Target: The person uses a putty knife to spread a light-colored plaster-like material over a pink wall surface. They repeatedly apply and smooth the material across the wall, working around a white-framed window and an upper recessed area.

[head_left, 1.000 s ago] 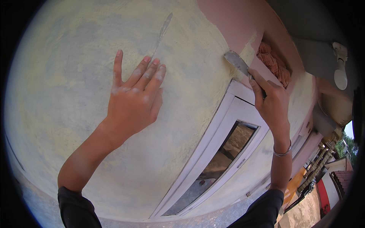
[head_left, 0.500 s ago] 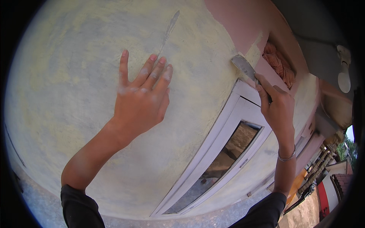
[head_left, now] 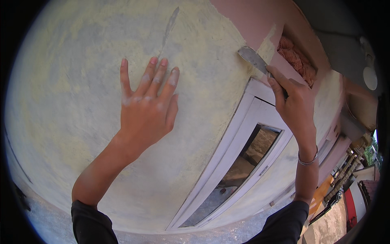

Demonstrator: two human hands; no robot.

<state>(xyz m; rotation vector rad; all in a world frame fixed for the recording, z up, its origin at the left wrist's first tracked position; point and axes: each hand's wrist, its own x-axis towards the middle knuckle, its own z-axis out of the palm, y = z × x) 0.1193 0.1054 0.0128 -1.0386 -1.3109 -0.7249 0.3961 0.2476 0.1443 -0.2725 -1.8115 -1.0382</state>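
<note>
My left hand (head_left: 147, 99) lies flat on the patchy grey and pale-yellow wall (head_left: 81, 81), fingers spread, with white dust on the knuckles. Just above its fingertips runs a narrow dark grey streak (head_left: 170, 26) on the wall. My right hand (head_left: 293, 95) grips the handle of a putty knife (head_left: 254, 58), the thumb and forefinger reaching along it. The knife's broad metal blade points up and left, its tip at the wall by the border with the pink paint (head_left: 254, 20), above the upper corner of a white frame.
A white-framed door or window with a long glass pane (head_left: 243, 162) slants below my right hand. Beyond the knife, a reddish cloth (head_left: 296, 61) fills a recess. At far right hangs a white bulb (head_left: 369, 77). Roofs and poles appear at lower right.
The view has shifted slightly. In the picture, the putty knife and my right hand sit a little further left and up; the left hand still rests on the wall, its fingers slightly more spread.
</note>
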